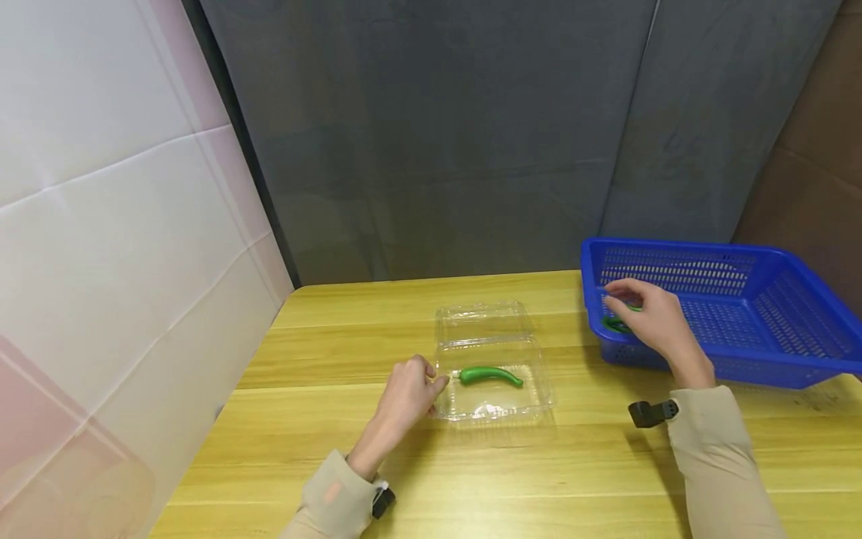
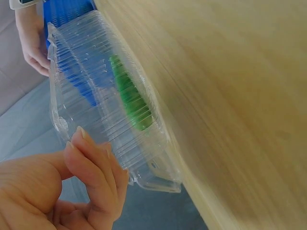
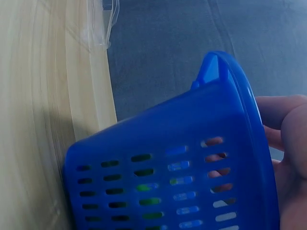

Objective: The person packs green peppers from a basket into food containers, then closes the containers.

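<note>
In the head view, a clear plastic clamshell box [image 1: 532,410] lies unfolded on the table, its lid [image 1: 481,323] toward the back. One green chili pepper [image 1: 488,375] rests inside the base. My left hand [image 1: 402,393] pinches the box's left edge between thumb and curled fingers; the left wrist view shows these fingers [image 2: 91,167] against the wall. My right hand [image 1: 649,318] hangs over the left end of a blue basket [image 1: 747,299], thumb and forefinger apart. Just beneath it lie green chilies [image 1: 616,324], partly hidden by the hand.
The wooden table [image 1: 323,427] meets a dark grey curtain [image 1: 431,150] at the back. White panels [image 1: 114,247] stand on the left, and a brown panel [image 1: 818,165] rises behind the basket on the right.
</note>
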Demonstrator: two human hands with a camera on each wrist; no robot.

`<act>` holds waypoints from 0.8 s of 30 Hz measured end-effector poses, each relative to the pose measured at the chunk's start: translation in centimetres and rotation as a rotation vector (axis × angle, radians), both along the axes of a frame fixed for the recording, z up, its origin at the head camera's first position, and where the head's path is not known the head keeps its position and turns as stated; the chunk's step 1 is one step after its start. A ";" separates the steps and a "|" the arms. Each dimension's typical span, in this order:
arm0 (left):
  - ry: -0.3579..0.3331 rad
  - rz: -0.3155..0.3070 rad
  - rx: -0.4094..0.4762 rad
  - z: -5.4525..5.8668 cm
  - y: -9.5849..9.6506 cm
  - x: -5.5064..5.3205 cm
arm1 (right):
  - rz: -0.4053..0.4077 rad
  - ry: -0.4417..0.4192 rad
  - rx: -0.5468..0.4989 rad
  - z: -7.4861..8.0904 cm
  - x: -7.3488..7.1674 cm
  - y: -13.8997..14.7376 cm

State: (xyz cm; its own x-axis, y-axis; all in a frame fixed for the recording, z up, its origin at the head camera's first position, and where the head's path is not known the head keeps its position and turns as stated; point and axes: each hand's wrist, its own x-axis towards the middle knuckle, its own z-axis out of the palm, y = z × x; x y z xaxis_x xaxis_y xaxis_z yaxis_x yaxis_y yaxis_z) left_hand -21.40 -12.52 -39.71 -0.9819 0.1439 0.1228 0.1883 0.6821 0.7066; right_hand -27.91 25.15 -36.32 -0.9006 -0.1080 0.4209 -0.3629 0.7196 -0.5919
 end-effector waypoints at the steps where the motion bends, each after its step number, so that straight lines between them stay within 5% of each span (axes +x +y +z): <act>1: -0.002 0.000 0.001 0.0 0.0 0.0 | -0.008 -0.007 0.007 0.0 0.0 0.1; 16: 0.009 -0.006 0.000 0.0 -0.2 0.0 | -0.080 -0.131 0.120 0.2 0.3 1.6; 24: 0.005 -0.002 0.003 0.1 -0.2 0.1 | -0.045 -0.270 0.158 0.5 0.6 2.0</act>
State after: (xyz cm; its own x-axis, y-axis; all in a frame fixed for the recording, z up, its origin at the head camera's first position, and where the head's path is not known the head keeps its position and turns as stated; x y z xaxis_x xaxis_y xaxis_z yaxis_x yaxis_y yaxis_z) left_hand -21.31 -12.73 -39.64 -0.9810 0.1458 0.1284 0.1936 0.6798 0.7073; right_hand -27.33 27.13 -35.82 -0.9829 -0.1108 0.1470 -0.1738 0.8221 -0.5422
